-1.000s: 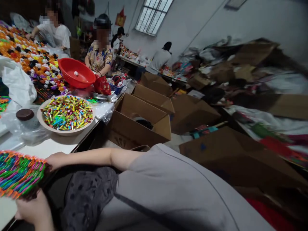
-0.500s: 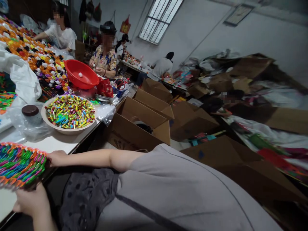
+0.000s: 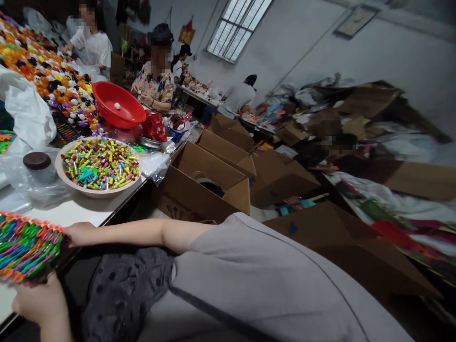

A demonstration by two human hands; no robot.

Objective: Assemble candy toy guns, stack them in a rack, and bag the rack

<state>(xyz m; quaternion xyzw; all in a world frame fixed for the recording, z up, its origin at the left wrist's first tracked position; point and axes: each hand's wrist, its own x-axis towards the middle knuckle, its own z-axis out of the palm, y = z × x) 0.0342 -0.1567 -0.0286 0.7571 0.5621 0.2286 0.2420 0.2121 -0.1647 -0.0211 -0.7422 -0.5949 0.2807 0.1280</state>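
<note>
A block of close-set, slanting rows of coloured plastic loops [image 3: 28,249], green, blue, pink and orange, lies partly outside the left edge of the head view. My right hand [image 3: 81,234] is closed at its right end. My left hand [image 3: 42,299] grips its lower edge, the fingertips hidden beneath or behind it. The kind of piece is not clear. Above my right hand, a beige basin [image 3: 103,192] full of small yellow, red and blue capped tubes [image 3: 110,164] stands on the white table [image 3: 89,211]. Beside it is a clear plastic bag around a jar with a brown lid [image 3: 36,160].
A red basin [image 3: 121,107] with one small white piece stands behind, beside a heap of small orange, white and black figures [image 3: 46,71]. Open cardboard boxes [image 3: 199,190] stand on the floor right of the table edge. Several people sit at tables further back.
The block and both my hands have shifted slightly left in view, and the surrounding scene has shifted a little too. Both hands keep their hold.
</note>
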